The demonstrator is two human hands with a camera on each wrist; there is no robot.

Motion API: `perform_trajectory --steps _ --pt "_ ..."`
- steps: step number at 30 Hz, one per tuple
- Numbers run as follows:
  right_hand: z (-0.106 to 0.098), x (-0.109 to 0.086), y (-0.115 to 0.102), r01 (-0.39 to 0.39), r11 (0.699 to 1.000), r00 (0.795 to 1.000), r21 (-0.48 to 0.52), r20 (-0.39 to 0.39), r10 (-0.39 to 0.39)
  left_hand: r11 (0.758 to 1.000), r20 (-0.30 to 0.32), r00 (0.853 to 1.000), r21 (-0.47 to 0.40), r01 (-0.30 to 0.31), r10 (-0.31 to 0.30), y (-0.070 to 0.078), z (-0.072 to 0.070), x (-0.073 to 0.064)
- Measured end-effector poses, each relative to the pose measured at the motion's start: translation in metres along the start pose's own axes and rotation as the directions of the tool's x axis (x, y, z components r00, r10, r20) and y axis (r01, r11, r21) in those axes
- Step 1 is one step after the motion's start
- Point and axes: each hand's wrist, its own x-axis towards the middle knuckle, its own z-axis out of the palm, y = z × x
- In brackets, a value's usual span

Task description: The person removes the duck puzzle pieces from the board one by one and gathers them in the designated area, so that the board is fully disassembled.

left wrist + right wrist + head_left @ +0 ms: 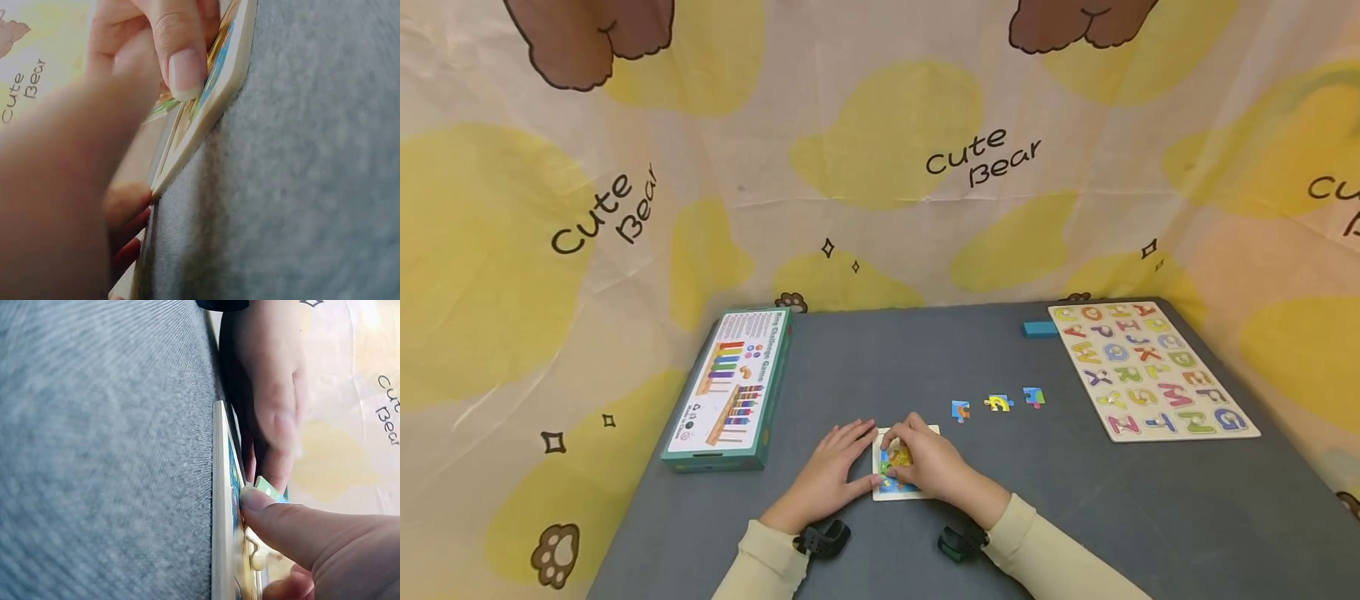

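Observation:
A small wooden jigsaw board [906,497] with a pale rim and a colourful picture lies flat on the grey table, low in the middle of the head view. Over it, my right hand [934,462] pinches a puzzle piece [267,486] between thumb and fingers; its green and blue edge shows tilted above the board in the right wrist view. My left hand [835,468] rests at the board's left side, fingers extended, thumb and fingertips right at the rim. Part of the picture is hidden under the right hand.
Three loose jigsaw pieces, an orange-blue one [960,410], a yellow one [998,403] and a blue-green one [1033,397], lie beyond the board to the right. A game box [730,383] stands left, an alphabet board [1150,375] right, beside a blue block [1040,330].

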Motion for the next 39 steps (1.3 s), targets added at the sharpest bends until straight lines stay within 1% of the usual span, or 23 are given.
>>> perform_trajectory --steps 2,4,8,11,15,17,20,23,25,28,30,33,36,39 --pt "0.0 0.001 0.0 0.017 1.0 1.0 0.015 -0.013 -0.017 1.0 -0.012 1.0 -0.002 0.023 -0.023 0.0 0.0 0.001" --pt "-0.001 0.002 0.001 0.036 0.998 0.999 0.046 -0.021 -0.035 0.999 -0.025 0.999 -0.005 0.031 -0.031 0.0 0.0 0.001" --pt "-0.005 0.001 0.002 0.031 0.989 0.999 0.143 0.005 -0.032 1.0 -0.041 0.999 0.012 0.025 -0.024 0.001 0.001 0.003" --pt "-0.009 -0.001 0.003 0.001 0.974 1.0 0.225 0.021 -0.006 1.0 -0.055 0.998 0.021 0.015 -0.013 0.001 0.003 0.004" --pt "-0.017 -0.003 0.001 -0.032 0.957 0.998 0.289 -0.037 0.045 1.0 -0.07 0.998 0.004 -0.004 0.004 0.001 0.004 0.007" --pt "-0.024 -0.004 -0.001 -0.049 0.957 0.994 0.285 -0.084 0.076 1.0 -0.083 0.996 -0.012 -0.016 0.015 0.002 0.004 0.008" --pt "-0.039 -0.004 0.0 -0.077 0.964 0.983 0.253 -0.142 0.116 0.998 -0.118 0.992 -0.041 -0.044 0.039 0.002 0.003 0.01" --pt "-0.059 -0.005 0.004 -0.11 0.969 0.971 0.221 -0.184 0.152 0.993 -0.142 0.986 -0.062 -0.098 0.089 0.004 0.002 0.009" --pt "-0.073 -0.007 0.009 -0.127 0.969 0.966 0.21 -0.196 0.169 0.987 -0.128 0.984 -0.082 -0.136 0.125 0.005 0.001 0.008" --pt "-0.089 -0.013 0.021 -0.147 0.97 0.965 0.191 -0.189 0.183 0.976 -0.069 0.983 -0.128 -0.178 0.17 0.008 0.002 0.005" --pt "-0.096 -0.019 0.031 -0.154 0.974 0.967 0.165 -0.178 0.183 0.97 -0.018 0.982 -0.151 -0.19 0.189 0.01 0.002 0.004" --pt "-0.1 -0.03 0.046 -0.177 0.976 0.966 0.128 -0.168 0.197 0.967 0.031 0.976 -0.146 -0.21 0.217 0.011 0.003 0.002" --pt "-0.102 -0.04 0.056 -0.203 0.973 0.962 0.109 -0.163 0.219 0.965 0.043 0.97 -0.122 -0.233 0.239 0.011 0.004 0.002" --pt "-0.1 -0.045 0.063 -0.197 0.974 0.966 0.114 -0.149 0.212 0.963 0.03 0.967 -0.1 -0.251 0.255 0.011 0.004 0.004"
